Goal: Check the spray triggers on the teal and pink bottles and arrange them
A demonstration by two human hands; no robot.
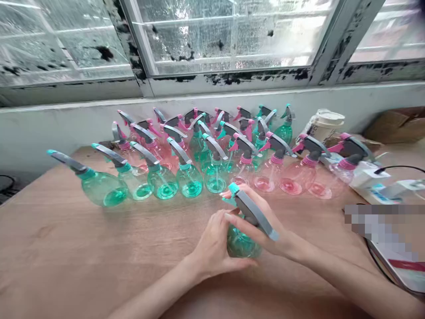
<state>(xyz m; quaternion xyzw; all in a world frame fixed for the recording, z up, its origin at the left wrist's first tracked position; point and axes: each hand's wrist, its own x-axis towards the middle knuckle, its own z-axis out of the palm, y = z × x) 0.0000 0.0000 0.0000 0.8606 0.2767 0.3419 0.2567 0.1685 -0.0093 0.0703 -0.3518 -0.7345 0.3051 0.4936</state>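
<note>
While our left hand cups a green spray bottle, our right hand wraps its spray head.
We log the bottle on the near side of the rows, well in from the left edge of the worktop; whether its base touches down, we cannot tell. Left fingers and thumb curve round the body; right fingers lie about the grey-and-turquoise head. Toward the far edge we note more bottles, the front row running green bottles leftward, pink bottles rightward. A white cup stands near the far right corner.
</note>
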